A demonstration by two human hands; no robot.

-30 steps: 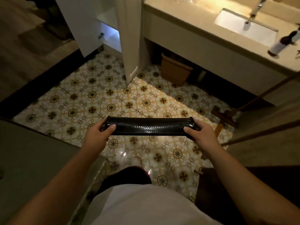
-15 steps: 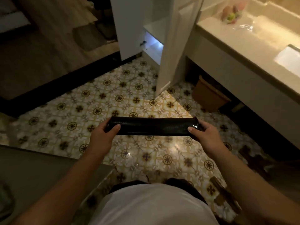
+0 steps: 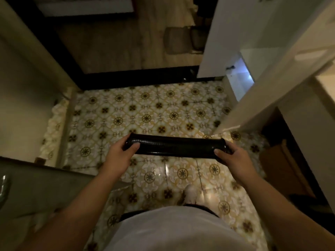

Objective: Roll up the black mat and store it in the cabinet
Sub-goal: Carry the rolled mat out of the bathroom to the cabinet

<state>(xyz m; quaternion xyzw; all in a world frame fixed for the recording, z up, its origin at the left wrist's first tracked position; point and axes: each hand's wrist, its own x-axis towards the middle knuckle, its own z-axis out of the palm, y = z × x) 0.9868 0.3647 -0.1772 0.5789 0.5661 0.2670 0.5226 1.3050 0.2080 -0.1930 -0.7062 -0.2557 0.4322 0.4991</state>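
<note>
The black mat (image 3: 175,147) is rolled into a tight, glossy tube and held level above the patterned tile floor. My left hand (image 3: 118,155) grips its left end and my right hand (image 3: 233,159) grips its right end. The white cabinet (image 3: 233,35) stands at the upper right, ahead of the mat. Its door (image 3: 277,78) hangs open toward me, and a lit shelf space (image 3: 240,73) shows inside.
A brown bin (image 3: 282,163) sits under the vanity counter at the right. A dark threshold (image 3: 137,77) separates the tiles from a wooden floor beyond. A grey ledge (image 3: 36,187) runs along the lower left, beside a pale wall. One white shoe (image 3: 190,193) shows below the mat.
The view has swung left and forward, so the cabinet and open door now sit at the upper right and closer. Both hands keep the same grip on the rolled mat.
</note>
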